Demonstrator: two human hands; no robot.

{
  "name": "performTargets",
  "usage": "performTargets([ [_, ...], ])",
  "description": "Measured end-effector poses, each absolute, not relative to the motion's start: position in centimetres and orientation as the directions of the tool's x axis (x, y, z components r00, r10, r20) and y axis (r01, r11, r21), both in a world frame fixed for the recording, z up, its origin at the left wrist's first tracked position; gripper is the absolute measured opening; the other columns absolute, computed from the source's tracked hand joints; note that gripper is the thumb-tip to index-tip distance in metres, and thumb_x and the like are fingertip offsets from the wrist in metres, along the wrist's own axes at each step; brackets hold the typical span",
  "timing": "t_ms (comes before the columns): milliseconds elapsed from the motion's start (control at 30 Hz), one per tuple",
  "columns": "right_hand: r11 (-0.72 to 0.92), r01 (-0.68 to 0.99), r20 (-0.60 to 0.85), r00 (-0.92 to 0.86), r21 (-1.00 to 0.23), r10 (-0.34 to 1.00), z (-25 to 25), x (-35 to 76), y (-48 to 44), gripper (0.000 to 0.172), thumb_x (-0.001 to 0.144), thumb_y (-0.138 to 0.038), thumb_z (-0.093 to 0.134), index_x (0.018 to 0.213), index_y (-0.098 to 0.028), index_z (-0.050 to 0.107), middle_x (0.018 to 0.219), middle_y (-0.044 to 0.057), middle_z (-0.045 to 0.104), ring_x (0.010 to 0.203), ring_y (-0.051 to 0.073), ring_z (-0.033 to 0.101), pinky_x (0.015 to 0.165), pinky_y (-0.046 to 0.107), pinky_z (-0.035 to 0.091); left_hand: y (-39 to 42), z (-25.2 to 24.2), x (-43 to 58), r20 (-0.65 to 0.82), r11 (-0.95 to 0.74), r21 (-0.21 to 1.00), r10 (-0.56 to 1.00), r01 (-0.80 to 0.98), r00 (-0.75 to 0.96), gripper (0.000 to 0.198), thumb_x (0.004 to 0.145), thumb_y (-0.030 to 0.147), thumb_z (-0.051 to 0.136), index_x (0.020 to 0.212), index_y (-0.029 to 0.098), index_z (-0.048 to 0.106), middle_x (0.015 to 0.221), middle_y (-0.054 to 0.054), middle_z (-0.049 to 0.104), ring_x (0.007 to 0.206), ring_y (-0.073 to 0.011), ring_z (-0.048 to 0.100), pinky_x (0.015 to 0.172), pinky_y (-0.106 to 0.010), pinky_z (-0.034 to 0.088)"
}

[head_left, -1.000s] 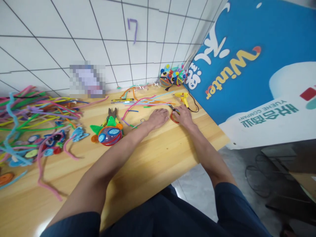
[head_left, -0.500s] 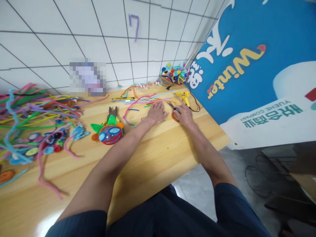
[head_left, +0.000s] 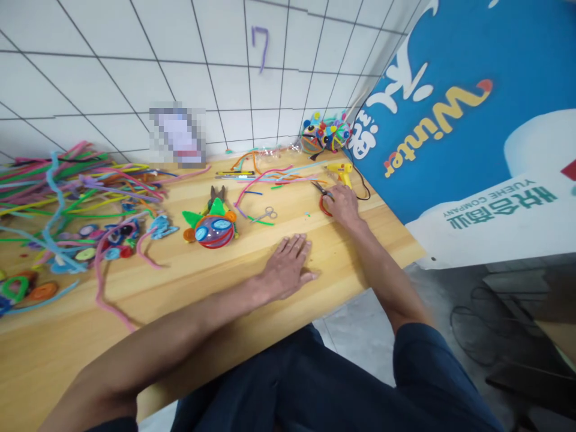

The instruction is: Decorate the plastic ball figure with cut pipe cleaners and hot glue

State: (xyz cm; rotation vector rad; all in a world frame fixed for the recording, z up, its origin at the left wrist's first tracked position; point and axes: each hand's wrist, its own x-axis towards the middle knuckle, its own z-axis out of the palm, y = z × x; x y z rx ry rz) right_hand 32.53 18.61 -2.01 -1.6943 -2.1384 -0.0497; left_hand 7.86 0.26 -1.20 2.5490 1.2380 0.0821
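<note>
Head view: the dark-bladed scissors with red handles lie near the far right part of the wooden counter, their long axis slanting so that the tips point away from the person and to the left, toward the wall, with the handles nearer the body. The right hand lies over the handle end, its fingers bent and touching it; whether they grip the handles cannot be told. The left hand is palm down on the counter near its front edge, fingers stretched out and slightly spread, holding nothing. Just beyond the scissors is a yellow glue gun, its nozzle facing left. A smaller silver pair of scissors lies to the left, finger loops toward the right. Farther left sits a button-eyed ball figure with green ears; what its clear body contains cannot be made out. Pliers behind it point at the wall, where a purple "7" is written. On the right, a blue and white board reads "Winter" in yellow-orange and "YUEHE COMPANY" in green, beside green Chinese characters.
</note>
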Motion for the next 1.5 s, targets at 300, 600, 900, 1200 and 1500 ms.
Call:
performTargets([
  [300, 0.541, 0.799, -0.007, -0.562, -0.263, 0.827, -3.6, 26.4, 11.7, 0.100, 0.101, -0.075, 0.043, 0.168, -0.002, 0.030, 0.175, 0.029, 0.024, 0.166, 0.042, 0.022, 0.134, 0.062, 0.023, -3.0, -3.0, 1.4, -0.001, -0.517, 0.353, 0.833, 0.780, 0.553, 0.106, 0.094, 0.070, 0.059, 0.170, 0.008, 0.021, 0.177, -0.025, 0.019, 0.168, -0.0375, 0.016, 0.137, -0.057, 0.019],
  [600, 0.773, 0.502, -0.002, -0.839, -0.389, 0.544, -1.8, 23.7, -1.1, 0.118, 0.093, -0.080, 0.057, 0.174, -0.018, -0.001, 0.181, 0.018, 0.011, 0.169, 0.033, 0.009, 0.137, 0.057, 0.022, -2.0, -2.0, -1.9, 0.131, -0.383, 0.741, 0.888, 0.551, 0.440, 0.077, 0.110, 0.058, 0.033, 0.172, 0.016, 0.015, 0.180, -0.017, 0.022, 0.167, -0.0262, 0.023, 0.137, -0.048, 0.027],
  [900, 0.665, 0.699, -0.057, -0.700, -0.263, 0.712, -3.2, 25.0, 8.0, 0.100, 0.100, -0.074, 0.049, 0.172, -0.010, 0.021, 0.177, 0.024, 0.022, 0.167, 0.037, 0.019, 0.135, 0.060, 0.021, -2.3, -2.0, -2.3, 0.142, -0.307, 0.819, 0.927, 0.484, 0.348, 0.066, 0.110, 0.055, 0.033, 0.166, 0.021, 0.031, 0.175, -0.014, 0.036, 0.163, -0.0268, 0.034, 0.136, -0.052, 0.029],
  [1200, 0.533, 0.810, -0.024, -0.555, -0.246, 0.832, -3.3, 25.2, 14.7, 0.102, 0.102, -0.078, 0.030, 0.171, -0.003, 0.019, 0.178, 0.027, 0.018, 0.168, 0.037, 0.013, 0.136, 0.060, 0.016, -2.1, -2.1, -2.3, 0.158, -0.307, 0.852, 0.924, 0.425, 0.350, 0.065, 0.111, 0.057, 0.036, 0.162, 0.017, 0.037, 0.172, -0.017, 0.040, 0.162, -0.0299, 0.036, 0.135, -0.055, 0.029],
  [1500, 0.672, 0.696, -0.036, -0.701, -0.253, 0.712, -2.9, 22.7, 11.2, 0.101, 0.101, -0.079, 0.035, 0.174, -0.013, 0.012, 0.181, 0.018, 0.014, 0.169, 0.034, 0.010, 0.136, 0.060, 0.017, -2.1, -2.2, -2.0, 0.191, -0.327, 0.858, 0.919, 0.397, 0.344, 0.061, 0.110, 0.054, 0.041, 0.160, 0.018, 0.041, 0.169, -0.018, 0.046, 0.159, -0.0309, 0.042, 0.133, -0.057, 0.033],
])
